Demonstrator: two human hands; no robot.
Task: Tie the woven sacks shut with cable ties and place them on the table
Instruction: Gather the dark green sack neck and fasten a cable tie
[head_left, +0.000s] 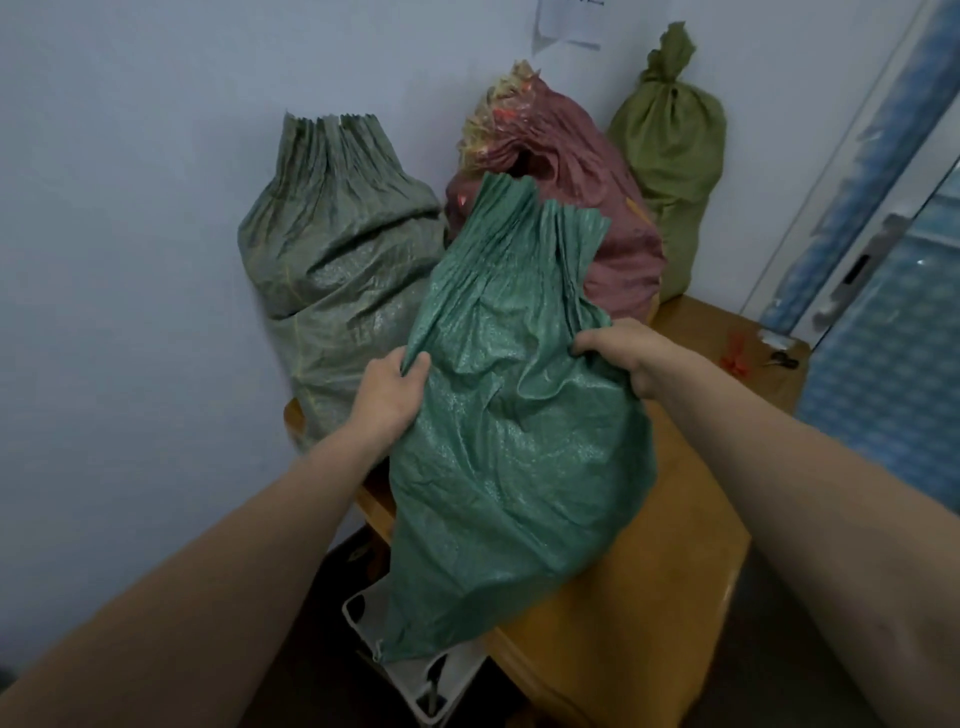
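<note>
Only 1 sheet of paper (569, 23) on the wall carries writing, too blurred to read. The green sack (514, 426) leans over the table's (649, 597) near edge, its long axis rising from its bottom corner at lower left to its pleated mouth, which points up toward the wall. The left hand (392, 389) pinches its left side; the right hand (618, 348) grips a fold on its right. There are 4 sacks: 1 grey-green sack (337, 249), the green one, 1 red sack (587, 171) and 1 olive sack (670, 150) with a tied neck. Red cable ties (735, 358) lie far right, count unclear.
</note>
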